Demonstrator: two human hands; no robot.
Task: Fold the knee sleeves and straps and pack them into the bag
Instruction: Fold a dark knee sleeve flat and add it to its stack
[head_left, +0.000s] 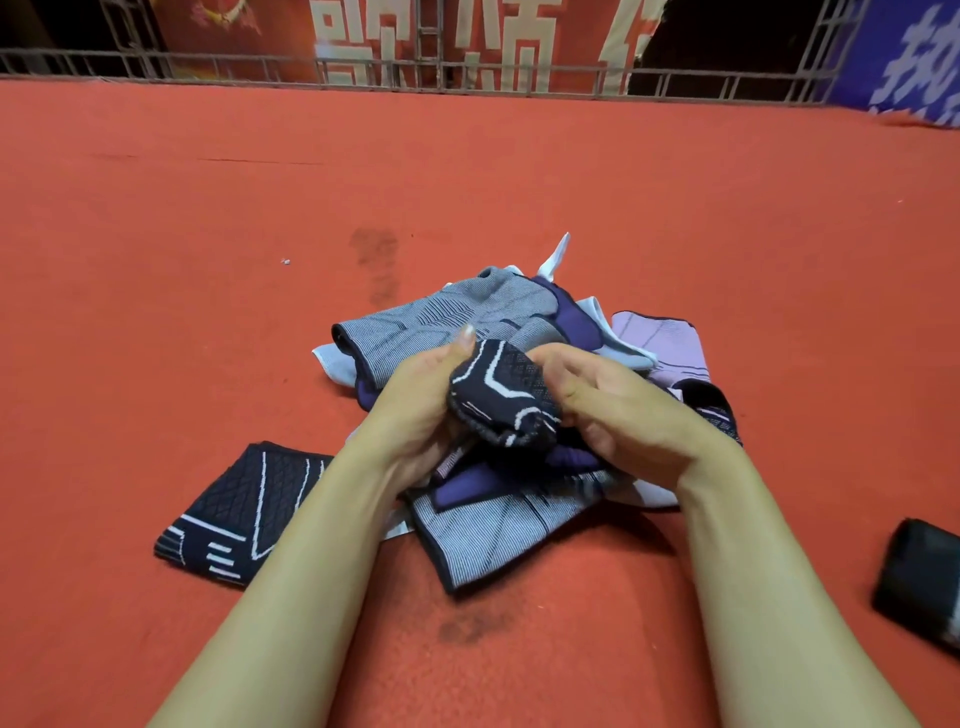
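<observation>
Both hands grip one rolled navy sleeve (501, 400), left hand (415, 410) and right hand (608, 410) curled round its ends, above the pile (467, 317) of grey sleeves. Another navy sleeve (244, 512) lies flat near left on the red carpet (156, 260); a black roll (922, 582) sits far right.

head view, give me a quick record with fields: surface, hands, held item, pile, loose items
surface: red carpet
left hand: grips dark sleeve
right hand: grips the same sleeve
held item: dark sleeve with white lines, bunched up, above the pile
pile: grey sleeves, pink sleeve
loose items: flat dark sleeve at left, black item at right edge
bag: cannot tell
</observation>
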